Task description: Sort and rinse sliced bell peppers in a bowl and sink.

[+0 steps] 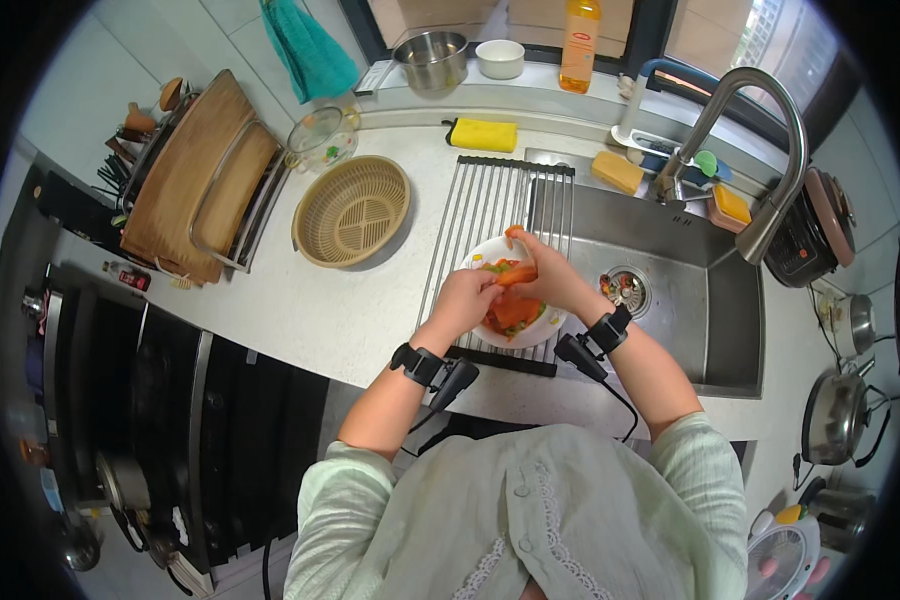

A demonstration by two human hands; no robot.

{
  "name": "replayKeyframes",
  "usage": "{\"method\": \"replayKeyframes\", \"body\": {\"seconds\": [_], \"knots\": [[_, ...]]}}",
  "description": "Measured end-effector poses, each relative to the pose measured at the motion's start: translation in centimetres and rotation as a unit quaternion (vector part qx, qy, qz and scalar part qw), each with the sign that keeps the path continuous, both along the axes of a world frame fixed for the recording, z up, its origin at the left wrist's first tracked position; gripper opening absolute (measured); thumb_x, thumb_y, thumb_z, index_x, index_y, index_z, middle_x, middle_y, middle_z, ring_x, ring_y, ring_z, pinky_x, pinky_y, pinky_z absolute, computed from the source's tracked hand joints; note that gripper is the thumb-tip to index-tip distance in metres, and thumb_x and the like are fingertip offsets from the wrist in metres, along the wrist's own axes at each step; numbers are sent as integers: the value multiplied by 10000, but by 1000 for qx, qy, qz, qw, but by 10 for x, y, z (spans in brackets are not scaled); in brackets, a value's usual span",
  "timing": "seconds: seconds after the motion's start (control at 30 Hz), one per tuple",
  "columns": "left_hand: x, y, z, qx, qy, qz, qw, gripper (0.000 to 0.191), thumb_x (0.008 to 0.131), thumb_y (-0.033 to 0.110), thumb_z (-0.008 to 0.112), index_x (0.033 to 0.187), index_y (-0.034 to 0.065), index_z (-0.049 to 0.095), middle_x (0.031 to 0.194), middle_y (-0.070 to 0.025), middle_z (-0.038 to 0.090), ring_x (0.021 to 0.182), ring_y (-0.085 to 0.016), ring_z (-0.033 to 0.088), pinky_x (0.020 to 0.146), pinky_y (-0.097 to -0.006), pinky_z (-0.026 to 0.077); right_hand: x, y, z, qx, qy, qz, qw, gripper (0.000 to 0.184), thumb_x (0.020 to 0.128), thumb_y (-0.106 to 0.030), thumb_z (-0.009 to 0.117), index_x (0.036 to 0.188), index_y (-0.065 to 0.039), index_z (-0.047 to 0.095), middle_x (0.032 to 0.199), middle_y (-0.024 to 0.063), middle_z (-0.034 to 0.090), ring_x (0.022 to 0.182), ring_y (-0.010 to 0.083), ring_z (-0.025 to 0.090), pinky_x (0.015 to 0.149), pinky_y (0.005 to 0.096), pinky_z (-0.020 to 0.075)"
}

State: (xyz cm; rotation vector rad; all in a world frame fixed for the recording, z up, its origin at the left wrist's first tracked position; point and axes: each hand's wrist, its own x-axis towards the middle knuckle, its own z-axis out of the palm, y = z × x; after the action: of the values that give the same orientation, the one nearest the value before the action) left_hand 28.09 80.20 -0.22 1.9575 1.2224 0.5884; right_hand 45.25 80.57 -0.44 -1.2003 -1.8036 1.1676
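A white bowl (pixel 544 330) with a printed rim sits on the roll-up drying rack (pixel 487 180). In it lie orange-red vegetable pieces (pixel 514 311), perhaps bell pepper, with green bits among them. Above the bowl, my left hand (pixel 461 301) pinches one end of an orange-red piece (pixel 517 275). My right hand (pixel 549 276) grips that piece from the other side. Another orange bit (pixel 515 230) shows by the right hand's far fingertips; whether it belongs to the same piece, I cannot tell. Both wrists wear black straps with small devices.
A steel sink (pixel 675 330) with scraps in its drain (pixel 626 292) lies to the right, under a tall faucet (pixel 780 135). Left of the rack stand a tan plastic basket (pixel 352 210), a glass bowl (pixel 322 139) and cutting boards (pixel 195 172). A yellow cloth (pixel 484 135) lies behind.
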Motion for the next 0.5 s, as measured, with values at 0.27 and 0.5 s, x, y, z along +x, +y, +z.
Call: {"method": "replayKeyframes", "body": {"seconds": [0.27,0.5], "knots": [[-2,1,20,-80,-10,4,997,132,774,80,514,803,-23,591,616,-62,586,565,-120,537,556,-247,427,-3,-2,-7,40,-147,-35,988,748,554,-25,673,1194,-77,289,774,173,580,756,319,565,656,322,453],[-4,-2,37,-187,-248,17,950,163,786,53,497,895,-35,580,726,-48,600,668,-98,553,623,-225,437,5,-2,-22,43,-75,-85,993,652,570,13,649,1132,-87,334,710,136,574,686,273,578,609,304,450]]}}
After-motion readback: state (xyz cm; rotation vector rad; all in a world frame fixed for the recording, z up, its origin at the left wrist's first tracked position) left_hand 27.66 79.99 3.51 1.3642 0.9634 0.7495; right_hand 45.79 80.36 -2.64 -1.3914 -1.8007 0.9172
